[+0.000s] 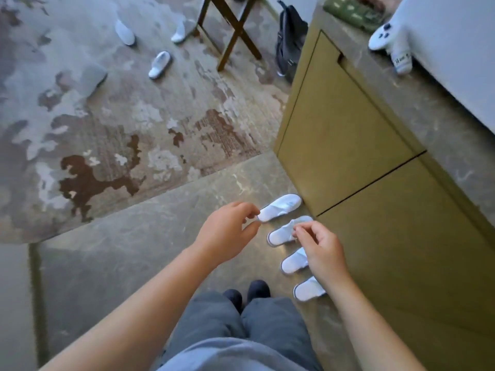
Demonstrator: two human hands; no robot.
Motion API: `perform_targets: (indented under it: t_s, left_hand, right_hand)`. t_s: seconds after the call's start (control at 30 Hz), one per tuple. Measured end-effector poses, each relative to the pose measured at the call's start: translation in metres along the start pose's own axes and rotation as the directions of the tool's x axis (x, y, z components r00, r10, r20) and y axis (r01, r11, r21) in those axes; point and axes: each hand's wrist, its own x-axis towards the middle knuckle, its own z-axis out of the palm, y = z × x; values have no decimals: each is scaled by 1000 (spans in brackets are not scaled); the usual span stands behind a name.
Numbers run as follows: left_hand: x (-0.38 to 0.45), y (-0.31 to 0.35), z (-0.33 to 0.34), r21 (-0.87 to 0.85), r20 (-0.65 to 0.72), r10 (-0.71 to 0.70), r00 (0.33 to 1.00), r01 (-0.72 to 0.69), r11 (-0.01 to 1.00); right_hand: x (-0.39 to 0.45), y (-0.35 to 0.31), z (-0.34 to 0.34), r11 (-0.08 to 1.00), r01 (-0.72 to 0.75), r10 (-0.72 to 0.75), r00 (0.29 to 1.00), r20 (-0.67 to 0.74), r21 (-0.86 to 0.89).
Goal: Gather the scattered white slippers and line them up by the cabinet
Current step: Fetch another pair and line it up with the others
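Four white terry-cloth slippers (288, 232), grey-edged soles, rowed on polished stone floor (134, 250) beside olive cabinet (348, 145). Three more (160, 64) scattered on mottled rug (107, 124) at 11 o'clock. Left hand (226, 231) and right hand (320, 250) loosely curled, holding nothing. Slipper logo unreadable.

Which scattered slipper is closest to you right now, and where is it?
The nearest stray slipper lies on the patterned rug, upper left of the head view, just left of the wooden stool legs.

No readable text — the white tag (401, 61) (dark marks) is too blurred.
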Motion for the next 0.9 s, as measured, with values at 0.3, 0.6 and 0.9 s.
perform_targets:
  t_s: [0.3, 0.6, 0.9]
  left_hand:
    - [-15, -60, -59, -255, -310, -396, 864, 326, 910]
    - [48, -172, -137, -481, -398, -629, 668, 432, 763]
    - [199, -255, -319, -439, -443, -496, 747, 301, 846]
  right_hand:
    - [107, -93, 72, 965, 260, -231, 897, 378, -28]
    - [225, -174, 210, 930, 361, -263, 774, 575, -60]
    - [351, -234, 280, 958, 242, -139, 859, 493, -152]
